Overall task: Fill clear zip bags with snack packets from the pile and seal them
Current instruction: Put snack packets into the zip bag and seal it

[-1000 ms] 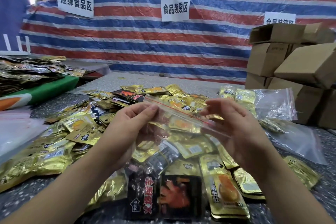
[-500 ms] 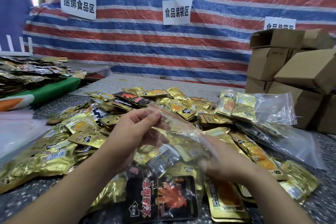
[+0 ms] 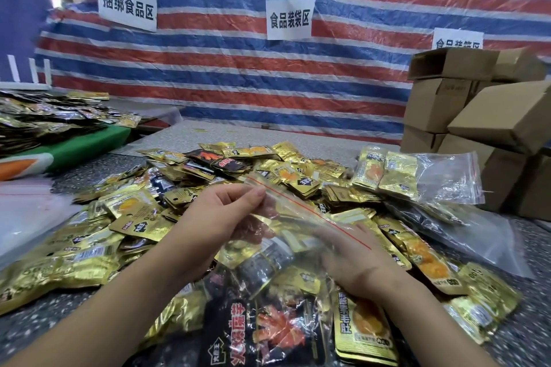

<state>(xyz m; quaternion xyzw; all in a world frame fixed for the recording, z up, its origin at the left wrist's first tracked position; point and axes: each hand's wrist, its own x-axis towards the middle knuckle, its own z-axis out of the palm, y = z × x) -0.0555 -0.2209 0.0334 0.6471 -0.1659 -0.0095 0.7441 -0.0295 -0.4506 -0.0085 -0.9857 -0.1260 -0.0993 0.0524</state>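
Left hand [image 3: 222,211] pinches the bag [image 3: 286,226] by its upper corner above the pile [image 3: 155,217]; right hand [image 3: 354,259], fingers loose, reaches inside. Keep the mouth taut and wide, and push packets fully down before sealing.

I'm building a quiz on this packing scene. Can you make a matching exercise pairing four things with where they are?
Things:
1. clear zip bag with red seal line
2. brown cardboard boxes
3. filled clear bag of gold packets
4. green-edged table

Places:
A. stacked at far right
B. far left, bearing another pile
C. pinched by the left hand
D. lying right of the pile, before the boxes

Pairs: 1-C, 2-A, 3-D, 4-B
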